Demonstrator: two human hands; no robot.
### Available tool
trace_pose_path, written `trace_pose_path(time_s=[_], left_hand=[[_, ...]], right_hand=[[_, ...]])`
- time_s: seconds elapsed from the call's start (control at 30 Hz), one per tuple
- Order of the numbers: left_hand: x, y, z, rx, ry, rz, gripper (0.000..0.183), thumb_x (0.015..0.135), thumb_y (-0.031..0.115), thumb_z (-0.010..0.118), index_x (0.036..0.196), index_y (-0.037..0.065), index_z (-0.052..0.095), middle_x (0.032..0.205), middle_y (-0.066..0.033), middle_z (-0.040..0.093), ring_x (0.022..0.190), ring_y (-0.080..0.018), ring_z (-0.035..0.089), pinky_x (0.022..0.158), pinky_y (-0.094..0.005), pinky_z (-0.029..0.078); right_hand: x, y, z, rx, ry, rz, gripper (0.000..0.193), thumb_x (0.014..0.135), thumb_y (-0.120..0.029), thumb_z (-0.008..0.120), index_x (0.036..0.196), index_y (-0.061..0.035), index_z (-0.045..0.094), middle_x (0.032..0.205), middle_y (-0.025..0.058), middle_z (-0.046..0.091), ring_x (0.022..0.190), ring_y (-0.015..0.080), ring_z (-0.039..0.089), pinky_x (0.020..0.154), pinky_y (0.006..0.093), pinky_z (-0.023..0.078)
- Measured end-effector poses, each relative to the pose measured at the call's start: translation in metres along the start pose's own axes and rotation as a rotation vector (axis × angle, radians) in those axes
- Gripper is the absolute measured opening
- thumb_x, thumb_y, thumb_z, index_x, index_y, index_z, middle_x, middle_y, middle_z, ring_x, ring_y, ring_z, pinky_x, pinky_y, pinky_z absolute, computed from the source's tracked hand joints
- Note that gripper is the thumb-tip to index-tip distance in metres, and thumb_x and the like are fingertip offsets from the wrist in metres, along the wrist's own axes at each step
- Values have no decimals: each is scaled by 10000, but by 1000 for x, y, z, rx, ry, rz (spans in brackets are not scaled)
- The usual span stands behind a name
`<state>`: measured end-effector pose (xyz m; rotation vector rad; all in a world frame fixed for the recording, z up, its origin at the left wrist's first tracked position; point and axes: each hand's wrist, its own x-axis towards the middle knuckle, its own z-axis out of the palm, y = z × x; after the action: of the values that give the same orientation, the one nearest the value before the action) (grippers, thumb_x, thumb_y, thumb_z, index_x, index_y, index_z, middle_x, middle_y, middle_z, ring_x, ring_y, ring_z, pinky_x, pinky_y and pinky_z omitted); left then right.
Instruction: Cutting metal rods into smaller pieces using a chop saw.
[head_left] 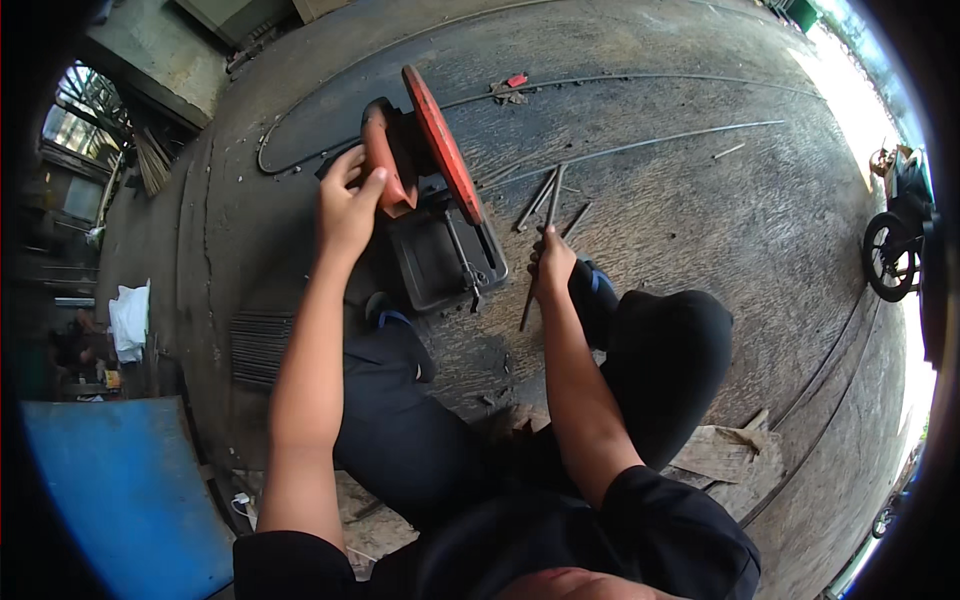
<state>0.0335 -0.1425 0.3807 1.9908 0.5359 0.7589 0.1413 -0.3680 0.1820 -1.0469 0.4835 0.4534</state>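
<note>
Down on the concrete floor (700, 200), the left hand (348, 205) wraps its grip closed around the orange handle (382, 165) of one chop saw (435, 215), its red blade guard (440, 140) raised. The right hand (550, 265) closes its grip on one thin metal rod (532, 295), which runs from below the fist up toward the saw's black base (440, 262), just right of it. About four cut rods (550, 195) lie loose beyond the right hand. Two long wires (650, 140) curve across the floor farther off.
</note>
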Motion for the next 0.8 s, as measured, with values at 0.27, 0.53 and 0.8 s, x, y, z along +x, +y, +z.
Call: trace_pose_path(time_s=[0.27,0.53,0.8], left_hand=[[55,-1,30,-131,-81,-624,343,829,258,706,1015,-2,580,873,-61,586,760,-164,573,702,-296,472],[76,-15,29,28,-55,-677,263,817,136,710,999,-15,595,876,-71,642,767,-150,627,687,-285,515],[89,-3,29,28,-59,-732,217,832,78,661,1004,-38,594,852,-98,641,736,-170,629,661,-281,538]], right_hand=[[43,62,-26,-475,-355,24,333,928,-271,572,847,45,639,617,59,562,492,132,520,445,290,395],[53,50,-11,-455,-505,199,262,939,-227,549,932,8,664,596,-26,474,466,56,376,415,250,295],[58,51,-12,-334,-518,365,275,940,-232,539,952,4,679,594,-29,472,452,52,356,404,250,269]])
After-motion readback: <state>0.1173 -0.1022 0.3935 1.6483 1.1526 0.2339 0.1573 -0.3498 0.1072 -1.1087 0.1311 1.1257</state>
